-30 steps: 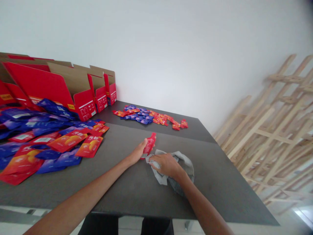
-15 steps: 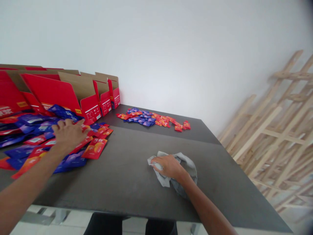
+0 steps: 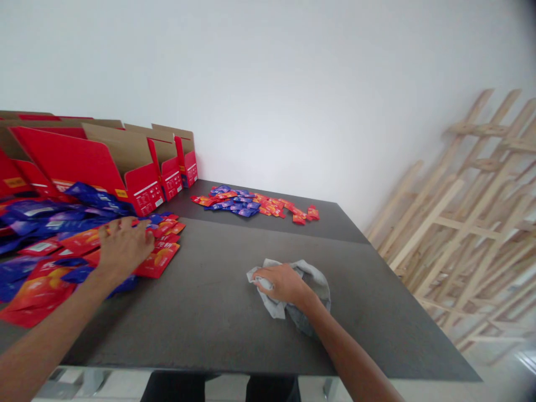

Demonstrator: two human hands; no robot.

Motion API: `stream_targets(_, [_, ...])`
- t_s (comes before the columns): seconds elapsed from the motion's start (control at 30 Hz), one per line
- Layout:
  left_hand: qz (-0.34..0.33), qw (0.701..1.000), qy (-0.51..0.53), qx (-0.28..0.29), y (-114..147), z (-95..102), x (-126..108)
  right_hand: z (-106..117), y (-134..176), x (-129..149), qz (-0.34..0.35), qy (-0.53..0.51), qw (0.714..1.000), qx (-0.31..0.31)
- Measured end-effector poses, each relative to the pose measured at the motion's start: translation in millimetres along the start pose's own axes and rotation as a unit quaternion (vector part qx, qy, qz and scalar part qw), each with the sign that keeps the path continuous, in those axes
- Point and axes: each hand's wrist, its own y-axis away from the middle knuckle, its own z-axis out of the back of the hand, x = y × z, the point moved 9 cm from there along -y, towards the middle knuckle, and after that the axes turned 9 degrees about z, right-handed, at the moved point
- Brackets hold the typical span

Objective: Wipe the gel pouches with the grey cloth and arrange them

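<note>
My left hand (image 3: 124, 245) lies palm down on a heap of red and blue packets, its fingers bent and somewhat apart. A red packet (image 3: 159, 258) sticks out to the right of that hand, and dark blue packets (image 3: 100, 196) lie beyond it. What is under the palm is hidden. My right hand (image 3: 281, 281) is closed on a crumpled grey cloth (image 3: 319, 282) that rests on the dark grey table (image 3: 201, 312). Part of the cloth trails out behind the wrist.
Open red cardboard boxes (image 3: 71, 153) stand in a row along the back left. Toward the wall lies a second spread of packets, blue ones (image 3: 237, 205) beside red ones (image 3: 274, 206). Wooden easel-like frames (image 3: 464, 223) lean against the wall past the table's right edge.
My left hand has moved slightly toward me over the heap, and several packets at its near left have shifted. My right hand still holds the cloth. The view has turned slightly right.
</note>
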Motion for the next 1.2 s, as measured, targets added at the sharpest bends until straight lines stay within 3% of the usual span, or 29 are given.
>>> stream_targets(0.1, [-0.119, 0.991, 0.052, 0.041, 33.5, -3.0, -80.0, 0.6, 1.1, -7.6, -0.049, -0.015, 0.999, 0.009])
stream_targets(0.23, [-0.285, 0.932, 0.181, 0.132, 100.5, -0.3, -194.9, 7.2, 9.1, -37.8, -0.169, 0.018, 0.985, -0.018])
stream_targets(0.3, [-0.327, 0.904, 0.226, 0.159, 126.7, 7.5, -233.5, 10.8, 18.0, -63.0, -0.255, 0.053, 0.965, -0.029])
stream_targets(0.37, [-0.356, 0.876, 0.267, 0.187, 144.2, 14.7, -257.8, 14.4, 27.2, -90.5, -0.331, 0.085, 0.939, -0.033])
stream_targets(0.47, [-0.361, 0.841, 0.333, 0.226, 151.7, 17.8, -270.1, 23.6, 33.8, -130.6, -0.404, 0.148, 0.902, -0.029])
stream_targets(0.53, [-0.341, 0.827, 0.372, 0.247, 147.9, 14.8, -268.5, 31.6, 29.7, -154.4, -0.418, 0.173, 0.891, -0.032])
stream_targets(0.7, [-0.311, 0.804, 0.416, 0.289, 142.6, 7.1, -263.6, 47.2, 6.2, -207.2, -0.446, 0.196, 0.872, -0.042])
stream_targets(0.87, [-0.284, 0.793, 0.442, 0.309, 142.5, 3.3, -261.9, 49.0, -11.0, -253.2, -0.507, 0.191, 0.839, -0.050])
stream_targets(1.0, [-0.275, 0.785, 0.454, 0.319, 143.1, 1.3, -261.1, 45.6, -12.8, -281.3, -0.548, 0.177, 0.817, -0.036])
stream_targets(1.2, [-0.273, 0.780, 0.466, 0.316, 141.3, 2.8, -260.7, 39.0, -13.4, -297.5, -0.552, 0.163, 0.818, -0.007])
